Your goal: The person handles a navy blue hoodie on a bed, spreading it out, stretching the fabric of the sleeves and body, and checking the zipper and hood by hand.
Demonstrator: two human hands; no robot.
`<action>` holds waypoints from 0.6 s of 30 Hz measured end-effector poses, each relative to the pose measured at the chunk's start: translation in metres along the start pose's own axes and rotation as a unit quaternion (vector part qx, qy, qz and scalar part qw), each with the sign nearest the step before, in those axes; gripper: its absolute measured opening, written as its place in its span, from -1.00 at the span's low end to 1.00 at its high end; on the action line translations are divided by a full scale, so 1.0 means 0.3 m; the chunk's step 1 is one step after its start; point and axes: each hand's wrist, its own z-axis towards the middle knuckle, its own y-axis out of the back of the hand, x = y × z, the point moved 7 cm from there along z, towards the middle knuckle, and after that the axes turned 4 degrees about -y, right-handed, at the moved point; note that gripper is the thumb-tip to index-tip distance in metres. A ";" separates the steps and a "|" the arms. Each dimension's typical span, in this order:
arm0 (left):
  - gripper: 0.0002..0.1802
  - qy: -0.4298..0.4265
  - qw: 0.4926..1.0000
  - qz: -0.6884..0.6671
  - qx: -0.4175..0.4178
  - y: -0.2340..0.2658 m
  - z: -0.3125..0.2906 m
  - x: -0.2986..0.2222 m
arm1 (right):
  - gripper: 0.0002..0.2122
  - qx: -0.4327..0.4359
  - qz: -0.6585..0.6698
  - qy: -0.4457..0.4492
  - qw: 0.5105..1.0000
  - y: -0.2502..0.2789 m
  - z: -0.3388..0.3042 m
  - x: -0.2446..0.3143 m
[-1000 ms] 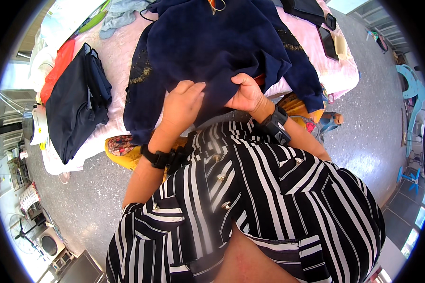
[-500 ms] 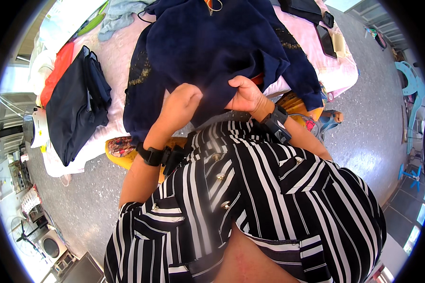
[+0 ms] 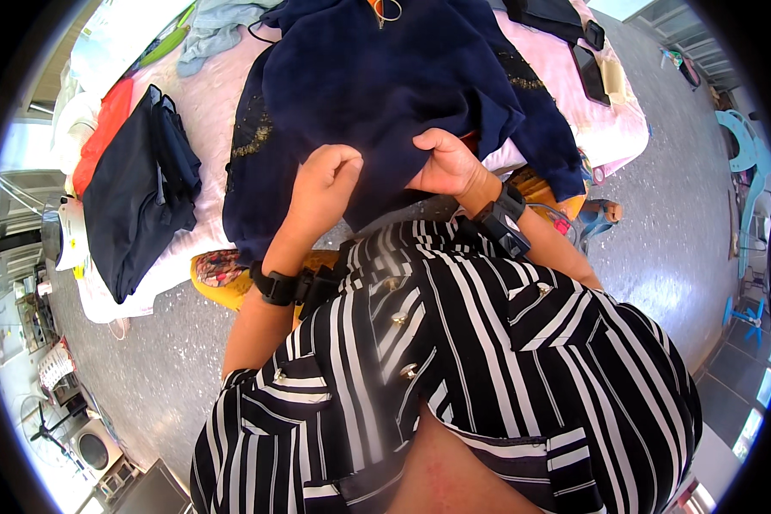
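Left hand (image 3: 322,183) is a touch higher than half a second ago, and its fingers curl tighter than in the first frame; right hand (image 3: 450,168) barely shifts. From my remote feed, the left one makes a loose fist against the sweater (image 3: 360,77), thumb on the fingers; can't tell if it pinches cloth or anything small. On the right one, thumb sticks up, palm shows, fingertips go behind cloth; can't tell if they grip.

Sweater lies across the desk (image 3: 223,94), near edge dropping toward the lap. Probably laid that way so the lower part reaches both hands. Right fingers look tucked underneath to back up the fabric, my guess. Sleeves go out to either side, likely to leave the middle free. Black garment (image 3: 133,201) sits folded at left, apart from the sweater, probably to stay clear of it. Phone (image 3: 589,75) lies by the far right edge, maybe parked off the cloth.

Counts: one sweater, two sleeves, two hands, two wristbands (image 3: 276,286), one folded black garment, one red cloth (image 3: 111,116), one phone.
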 end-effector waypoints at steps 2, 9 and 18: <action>-0.90 0.027 1.000 0.012 0.009 -0.006 0.005 0.000 | -0.62 0.011 -0.004 -0.003 1.000 0.009 -0.004 0.001; -0.85 0.039 0.999 0.025 0.006 -0.014 0.006 -0.017 | -0.64 0.011 -0.034 -0.008 0.999 -0.012 -0.003 -0.002; -0.90 0.004 0.997 0.076 0.027 -0.030 0.010 -0.035 | -0.71 -0.042 -0.064 -0.008 0.997 0.031 -0.010 -0.005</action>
